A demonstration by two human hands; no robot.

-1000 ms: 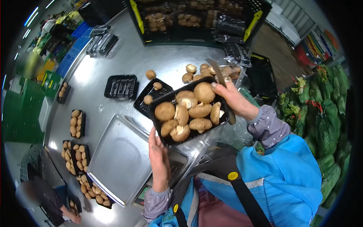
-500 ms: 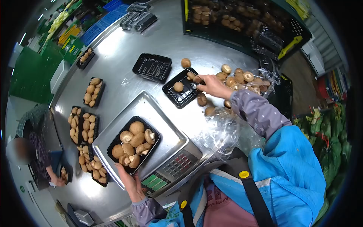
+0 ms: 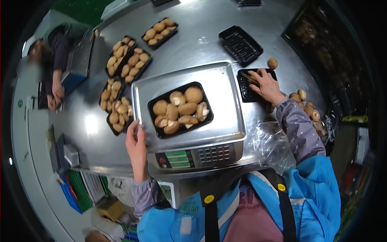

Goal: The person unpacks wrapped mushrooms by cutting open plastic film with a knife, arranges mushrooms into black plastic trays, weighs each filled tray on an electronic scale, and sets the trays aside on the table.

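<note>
A black tray of brown mushrooms (image 3: 187,108) rests on the metal pan of a digital scale (image 3: 225,80). My left hand (image 3: 137,147) is at the pan's left front corner, fingers apart and holding nothing, with the fingertips right at the edge. To the right of the scale, my right hand (image 3: 267,86) reaches over a second black tray (image 3: 245,90). Its fingers are bent over a brown mushroom (image 3: 253,80), which they partly hide. A thin, narrow strip shows by these fingers, too small to name.
Several filled mushroom trays (image 3: 135,64) stand left of the scale. Behind the right hand are an empty black tray (image 3: 242,45) and a single mushroom (image 3: 273,63). Loose mushrooms (image 3: 310,109) and clear plastic bagging (image 3: 268,143) lie at right. Another person's hands (image 3: 56,94) are at far left.
The view has swung left. My left hand has come off the filled tray to the pan's edge. My right hand stays over the second tray, now covering more of it.
</note>
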